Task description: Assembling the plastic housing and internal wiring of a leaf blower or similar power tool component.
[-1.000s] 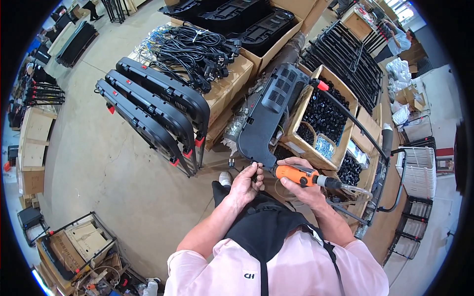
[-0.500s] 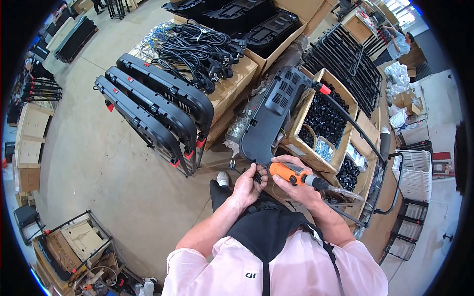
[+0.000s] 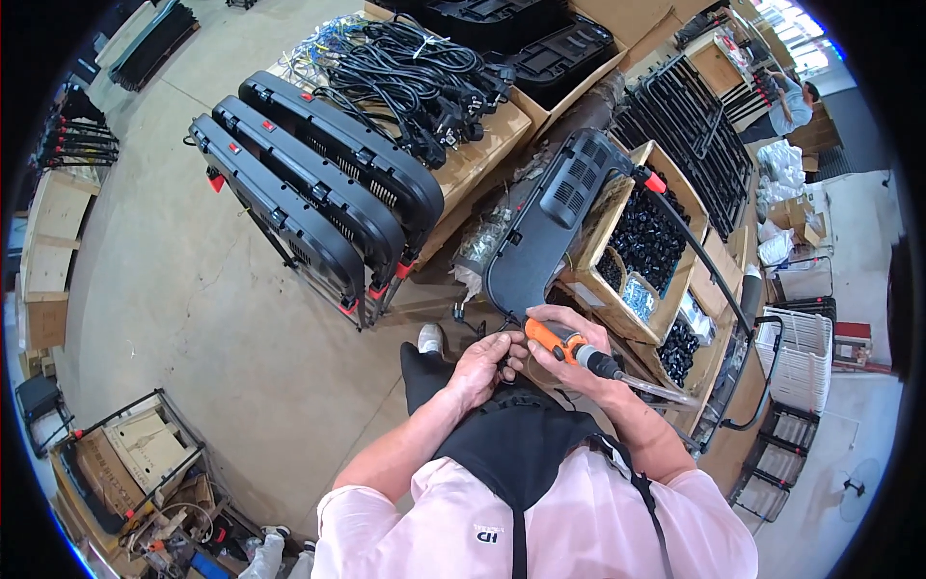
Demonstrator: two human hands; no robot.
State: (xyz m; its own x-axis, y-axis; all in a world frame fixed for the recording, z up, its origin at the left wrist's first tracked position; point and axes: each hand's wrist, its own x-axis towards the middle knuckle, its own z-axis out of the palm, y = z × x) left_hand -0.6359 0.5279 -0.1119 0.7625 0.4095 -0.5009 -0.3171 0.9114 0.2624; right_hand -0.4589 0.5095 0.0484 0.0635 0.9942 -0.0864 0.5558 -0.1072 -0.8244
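Gripping an orange power driver (image 3: 546, 334), the right hand (image 3: 571, 372) was just below the black housing (image 3: 526, 261); the left hand (image 3: 477, 369), also below it, pinched small dark pieces (image 3: 503, 365). That housing looked partway done, while three similar housings (image 3: 309, 176) left of it seemed already assembled.

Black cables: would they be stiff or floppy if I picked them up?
Probably floppy: the cables bend in loose loops. Lifting one may drag others along, since they cross in a jumbled heap. The plugs might swing, being chunky lumps at the ends.
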